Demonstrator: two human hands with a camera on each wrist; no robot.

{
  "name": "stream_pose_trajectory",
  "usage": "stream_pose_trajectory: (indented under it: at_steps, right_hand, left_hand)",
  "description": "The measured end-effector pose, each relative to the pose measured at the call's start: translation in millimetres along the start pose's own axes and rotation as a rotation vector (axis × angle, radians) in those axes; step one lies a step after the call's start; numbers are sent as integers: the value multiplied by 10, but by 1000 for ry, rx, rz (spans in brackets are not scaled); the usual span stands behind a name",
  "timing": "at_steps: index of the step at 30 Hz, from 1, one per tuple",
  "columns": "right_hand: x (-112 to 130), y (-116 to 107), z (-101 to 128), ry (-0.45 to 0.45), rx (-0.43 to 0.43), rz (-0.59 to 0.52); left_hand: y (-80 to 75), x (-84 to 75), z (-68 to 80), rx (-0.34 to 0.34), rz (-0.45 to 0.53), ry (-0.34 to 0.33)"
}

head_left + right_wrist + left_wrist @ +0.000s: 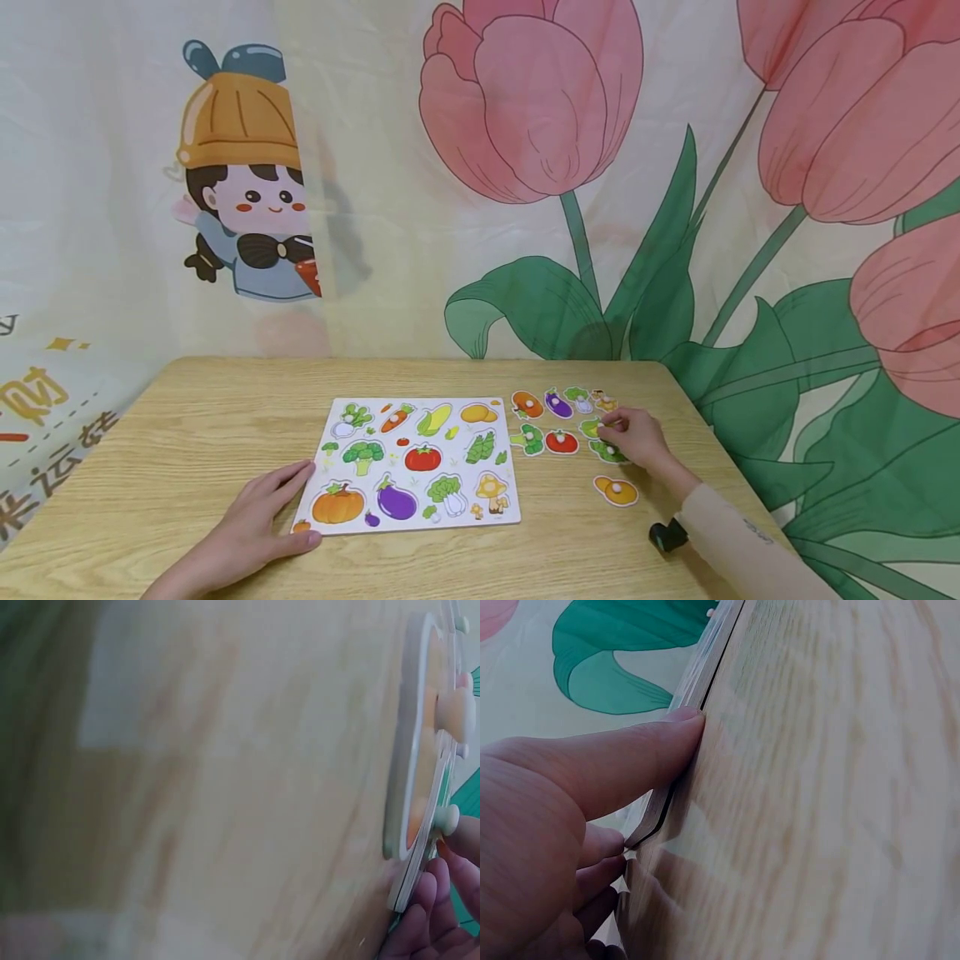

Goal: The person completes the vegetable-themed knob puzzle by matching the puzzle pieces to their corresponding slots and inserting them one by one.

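My left hand (251, 521) rests at the near left corner of a white vegetable puzzle board (514, 514). Its thumb (652, 746) lies straight against the near edge, and its fingers reach along the left side. My right hand (637, 437) is over the loose pieces to the right of the board, thumb and index finger pinching at a yellow-and-green puzzle piece (588, 428) that they partly cover. Just below is a green pea piece (606, 452), partly hidden. A potato piece (622, 493) lies nearer me; its knob (455, 715) stands out in the right wrist view.
Pumpkin (527, 407), eggplant (557, 405), bok choy (577, 402) and mushroom (602, 400) pieces form the back row. Broccoli (530, 442) and tomato (562, 444) pieces lie in front of them. A black device (666, 536) is at the right wrist. A printed curtain (390, 208) hangs behind the table (247, 383).
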State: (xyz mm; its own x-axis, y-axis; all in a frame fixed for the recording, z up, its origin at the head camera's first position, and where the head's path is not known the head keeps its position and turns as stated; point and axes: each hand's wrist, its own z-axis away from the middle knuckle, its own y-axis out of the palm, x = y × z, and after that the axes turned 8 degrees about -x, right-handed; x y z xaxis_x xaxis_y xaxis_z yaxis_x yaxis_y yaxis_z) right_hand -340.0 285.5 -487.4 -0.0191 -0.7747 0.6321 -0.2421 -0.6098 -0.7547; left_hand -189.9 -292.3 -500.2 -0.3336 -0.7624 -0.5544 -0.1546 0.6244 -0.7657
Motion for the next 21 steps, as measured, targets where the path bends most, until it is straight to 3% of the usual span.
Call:
stream_pose_trajectory:
  at_steps: [13,21]
  right_hand:
    - [218,-84,-45,-80,2,-15]
    - [528,88,4,-170,41,-57]
  left_hand:
    - [8,1,-2,7,-7,-9]
    - [6,-5,0,5,2,-8]
